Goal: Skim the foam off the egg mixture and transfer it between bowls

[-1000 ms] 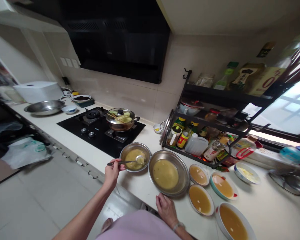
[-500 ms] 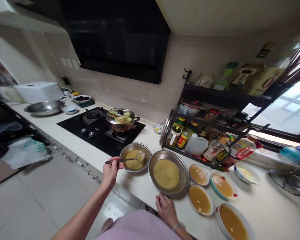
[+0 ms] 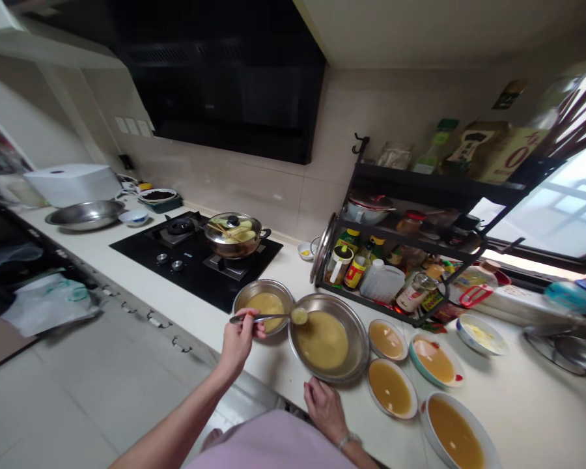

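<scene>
My left hand point(image 3: 239, 342) is closed around the handle of a ladle point(image 3: 268, 318). The ladle's cup, with yellowish liquid in it, hangs over the left rim of the large steel basin point(image 3: 355, 359). Beside that basin stands a smaller steel bowl point(image 3: 241, 294), and both hold cloudy yellow-green liquid. My right hand point(image 3: 325, 407) lies curled into a loose fist at the counter's front edge, just below the large basin. Nothing shows in its fingers; whether it touches the basin I cannot tell.
Several bowls of orange-brown liquid, among them a large white bowl point(image 3: 486, 436), stand to the right. A lidded pot point(image 3: 232, 244) sits on the black gas hob point(image 3: 141, 251). Behind the basins, a black rack point(image 3: 420, 241) carries bottles and jars.
My left hand has moved right, carrying the ladle from over the smaller bowl to the large basin's left rim. My right hand has stayed in place.
</scene>
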`<move>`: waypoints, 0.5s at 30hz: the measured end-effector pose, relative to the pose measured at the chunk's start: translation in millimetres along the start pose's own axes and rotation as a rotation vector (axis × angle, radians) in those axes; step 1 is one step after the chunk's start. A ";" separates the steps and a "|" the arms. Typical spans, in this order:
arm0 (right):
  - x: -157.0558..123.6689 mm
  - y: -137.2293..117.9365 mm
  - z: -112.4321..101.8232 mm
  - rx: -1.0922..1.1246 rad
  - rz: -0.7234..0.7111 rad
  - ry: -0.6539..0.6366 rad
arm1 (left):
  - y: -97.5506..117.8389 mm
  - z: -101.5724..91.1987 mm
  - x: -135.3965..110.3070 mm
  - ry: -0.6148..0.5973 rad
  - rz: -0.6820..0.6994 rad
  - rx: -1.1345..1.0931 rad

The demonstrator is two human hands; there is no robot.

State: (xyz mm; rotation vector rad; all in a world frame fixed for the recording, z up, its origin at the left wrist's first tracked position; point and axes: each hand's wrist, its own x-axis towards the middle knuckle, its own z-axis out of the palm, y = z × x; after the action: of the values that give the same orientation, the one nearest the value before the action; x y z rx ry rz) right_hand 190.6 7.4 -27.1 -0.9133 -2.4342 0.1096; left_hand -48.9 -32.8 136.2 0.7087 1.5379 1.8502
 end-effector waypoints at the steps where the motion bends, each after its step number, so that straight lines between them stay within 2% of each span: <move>1: -0.1 0.1 0.4 -0.003 0.002 0.000 | -2.2 3.4 -2.8 -0.041 0.009 0.018; 4: 0.0 -0.1 0.9 -0.005 0.006 0.003 | -10.0 11.3 -12.6 -0.161 0.060 0.113; 9: 1.2 -1.2 -1.2 0.017 0.023 0.003 | -19.0 14.8 -26.6 -0.315 0.224 0.343; 15: 0.8 0.7 -0.8 0.057 0.021 0.054 | -21.4 11.8 -25.8 -0.336 0.276 0.432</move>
State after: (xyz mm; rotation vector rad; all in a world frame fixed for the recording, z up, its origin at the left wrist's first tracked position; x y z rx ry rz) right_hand 190.9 8.4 -26.2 -0.9054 -2.3600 0.1597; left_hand -20.5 -41.7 116.8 1.4155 1.6859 1.4838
